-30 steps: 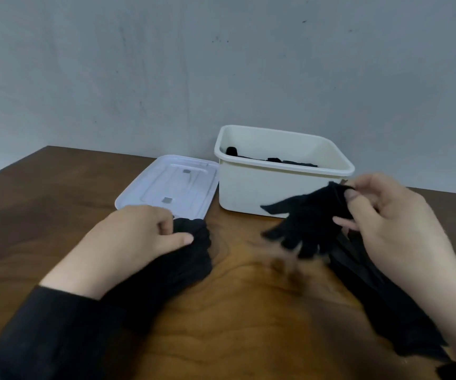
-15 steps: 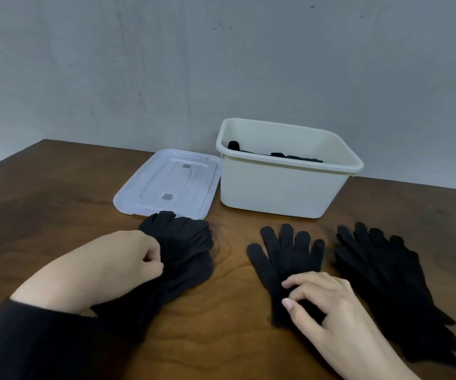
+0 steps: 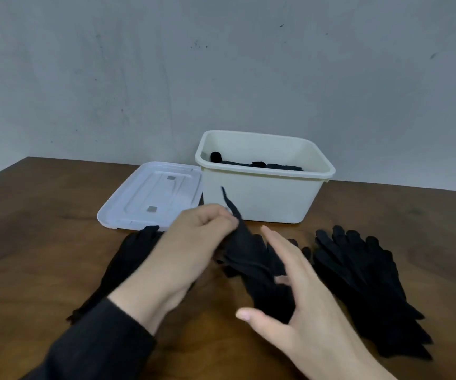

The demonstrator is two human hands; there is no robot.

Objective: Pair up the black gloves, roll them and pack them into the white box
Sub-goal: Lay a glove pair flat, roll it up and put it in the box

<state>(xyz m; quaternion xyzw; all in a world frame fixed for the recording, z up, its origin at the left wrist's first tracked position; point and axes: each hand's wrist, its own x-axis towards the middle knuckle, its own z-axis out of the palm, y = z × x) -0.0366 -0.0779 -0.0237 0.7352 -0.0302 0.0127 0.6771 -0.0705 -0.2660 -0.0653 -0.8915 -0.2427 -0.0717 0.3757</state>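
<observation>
At the centre of the frame the left hand [image 3: 193, 242] pinches a black glove [image 3: 248, 259] between curled fingers and thumb, lifting one end so that a thin strip of fabric points up toward the white box [image 3: 262, 198]. The rest of that glove drapes down and to the lower right, and appears to lie over a second glove flat on the wooden table [image 3: 29, 215]; the two black fabrics merge there, so the edge between them cannot be made out. The right hand [image 3: 300, 305] hovers over the lower part of this glove with fingers straight and spread, holding nothing, thumb out to the left. The glove's long axis runs from upper centre toward lower right, passing under the right hand, so that hand is the nearer one to flatten it. A further pile of black gloves [image 3: 364, 283] lies at the right of the frame, and another bundle [image 3: 133, 253] lies left of centre, partly hidden under the left forearm. The box stands open at upper centre with rolled gloves [image 3: 248, 163] already inside, its lid [image 3: 152, 196] flat just beside it on the left.
</observation>
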